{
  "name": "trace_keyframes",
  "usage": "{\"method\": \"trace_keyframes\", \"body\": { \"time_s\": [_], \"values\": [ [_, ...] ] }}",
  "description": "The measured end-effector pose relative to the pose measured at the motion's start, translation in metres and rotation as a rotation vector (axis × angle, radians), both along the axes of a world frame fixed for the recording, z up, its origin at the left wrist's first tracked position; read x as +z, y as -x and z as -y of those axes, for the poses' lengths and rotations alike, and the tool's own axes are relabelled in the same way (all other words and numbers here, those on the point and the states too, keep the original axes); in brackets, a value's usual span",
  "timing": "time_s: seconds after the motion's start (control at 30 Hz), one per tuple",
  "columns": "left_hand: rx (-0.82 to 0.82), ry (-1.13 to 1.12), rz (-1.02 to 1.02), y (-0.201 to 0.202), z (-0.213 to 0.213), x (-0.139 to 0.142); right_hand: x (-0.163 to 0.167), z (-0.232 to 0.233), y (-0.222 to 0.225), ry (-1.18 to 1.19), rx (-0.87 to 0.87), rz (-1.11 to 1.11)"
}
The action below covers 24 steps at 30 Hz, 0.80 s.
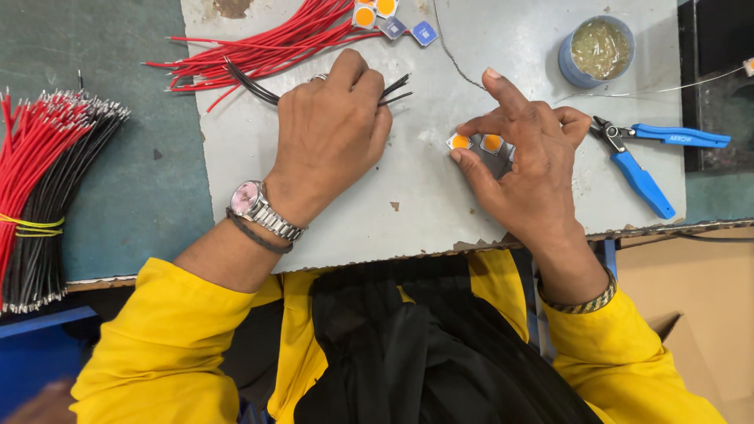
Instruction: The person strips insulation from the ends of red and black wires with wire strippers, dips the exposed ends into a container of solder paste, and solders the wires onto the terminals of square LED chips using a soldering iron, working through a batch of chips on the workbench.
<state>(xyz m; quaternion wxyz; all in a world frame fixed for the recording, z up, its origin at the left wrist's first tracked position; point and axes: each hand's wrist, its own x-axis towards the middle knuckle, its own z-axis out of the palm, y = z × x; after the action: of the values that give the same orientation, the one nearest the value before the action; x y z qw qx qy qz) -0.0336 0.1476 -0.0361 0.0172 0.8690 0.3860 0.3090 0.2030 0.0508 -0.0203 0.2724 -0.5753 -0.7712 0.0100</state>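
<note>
My left hand rests on a few short black wires that lie on the grey metal work plate, with its fingers closed over them. My right hand pinches small square chips with orange round centres on the plate, thumb and fingers around them, index finger raised. A loose pile of red wires lies just beyond my left hand.
More orange-centred chips and two blue ones sit at the plate's far edge. A round blue tub and blue-handled cutters lie to the right. A bundle of red and black wires lies at the far left.
</note>
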Motion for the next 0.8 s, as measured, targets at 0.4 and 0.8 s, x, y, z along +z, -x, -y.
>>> {"method": "trace_keyframes", "body": {
  "time_s": [0.4, 0.8],
  "values": [
    [0.002, 0.077, 0.033, -0.007, -0.005, 0.0, -0.001, -0.01, 0.004, -0.026, -0.062, -0.03],
    [0.754, -0.26, -0.268, 0.211, 0.056, 0.051, -0.023, 0.0, -0.026, -0.163, 0.119, -0.13]
  ]
}}
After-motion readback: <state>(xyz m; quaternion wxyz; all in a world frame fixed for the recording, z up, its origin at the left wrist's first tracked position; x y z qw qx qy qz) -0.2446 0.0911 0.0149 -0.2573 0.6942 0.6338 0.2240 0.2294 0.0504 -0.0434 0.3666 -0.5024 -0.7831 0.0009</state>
